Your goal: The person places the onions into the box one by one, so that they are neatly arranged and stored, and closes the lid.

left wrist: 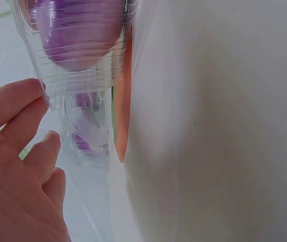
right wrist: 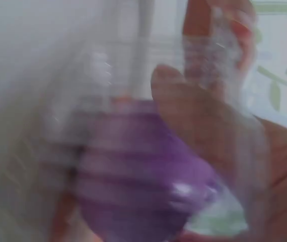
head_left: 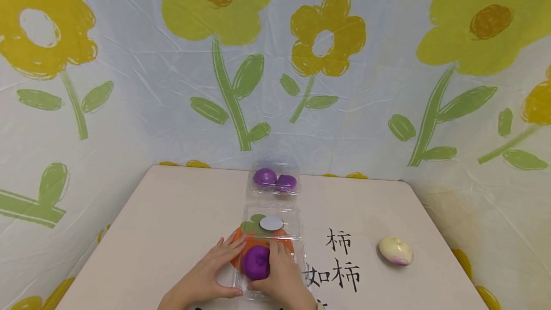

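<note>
At the near table edge, the right hand curls its fingers around a round purple onion that sits in the near half of an open clear plastic clamshell box. The left hand rests flat, fingers straight, against the box's left wall. To the right, apart, a pale yellow-white onion lies on the beige table. Farther back, a second clear plastic box contains two purple onions.
</note>
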Demonstrator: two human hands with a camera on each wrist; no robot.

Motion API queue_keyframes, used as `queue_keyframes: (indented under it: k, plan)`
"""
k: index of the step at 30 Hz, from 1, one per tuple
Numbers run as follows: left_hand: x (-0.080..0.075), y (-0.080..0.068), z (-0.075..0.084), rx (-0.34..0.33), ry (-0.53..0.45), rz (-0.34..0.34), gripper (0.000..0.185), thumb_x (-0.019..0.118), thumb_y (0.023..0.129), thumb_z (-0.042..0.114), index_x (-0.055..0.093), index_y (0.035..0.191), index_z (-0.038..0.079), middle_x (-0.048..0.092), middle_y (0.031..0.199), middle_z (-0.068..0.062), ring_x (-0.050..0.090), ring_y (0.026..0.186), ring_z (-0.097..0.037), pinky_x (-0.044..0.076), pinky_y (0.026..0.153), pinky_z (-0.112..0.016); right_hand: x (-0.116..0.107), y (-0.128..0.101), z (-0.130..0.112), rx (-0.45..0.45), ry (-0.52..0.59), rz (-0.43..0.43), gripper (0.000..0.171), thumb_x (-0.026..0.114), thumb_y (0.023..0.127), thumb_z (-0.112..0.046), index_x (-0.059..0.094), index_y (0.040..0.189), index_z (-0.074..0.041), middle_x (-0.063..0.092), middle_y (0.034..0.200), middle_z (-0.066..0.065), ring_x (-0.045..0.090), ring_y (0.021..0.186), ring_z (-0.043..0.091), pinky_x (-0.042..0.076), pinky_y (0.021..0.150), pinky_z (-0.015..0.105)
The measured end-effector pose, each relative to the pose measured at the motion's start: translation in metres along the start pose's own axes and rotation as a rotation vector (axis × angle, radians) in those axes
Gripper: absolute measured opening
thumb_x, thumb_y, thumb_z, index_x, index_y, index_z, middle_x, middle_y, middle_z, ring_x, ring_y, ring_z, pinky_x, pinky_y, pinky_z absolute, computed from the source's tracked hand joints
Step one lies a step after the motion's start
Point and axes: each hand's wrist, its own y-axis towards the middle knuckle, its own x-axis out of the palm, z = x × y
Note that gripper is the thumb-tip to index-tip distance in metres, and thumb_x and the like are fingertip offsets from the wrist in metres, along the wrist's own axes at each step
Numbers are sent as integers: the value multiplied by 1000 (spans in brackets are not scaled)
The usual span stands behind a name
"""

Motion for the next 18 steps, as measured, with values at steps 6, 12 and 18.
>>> queue_keyframes:
  k: [6,12,18]
  plan:
    - [0,-1,-2,-21,1,-21,96,80,78,52,40,150,2,38,156,-14,26,145,-41,-1,120,-23,-26,-2,5,-1,99,-61,102,94,58,-48,43,138,-10,56,129,12,56,116,32,51,90,56]
    - [2,-1,-2,-20,15,-16,97,82,76,50,41,149,2,39,156,-14,28,144,-44,-1,121,-24,-58,-4,17,-90,358,-129,95,93,67,-36,42,143,-11,53,137,14,58,116,36,51,94,52]
    - [4,-1,-3,-17,25,-21,98,84,74,48,41,150,3,39,156,-14,28,144,-43,-1,121,-24,-81,-2,41,-340,478,-132,75,86,78,-33,46,141,-23,55,139,4,56,115,29,55,88,37]
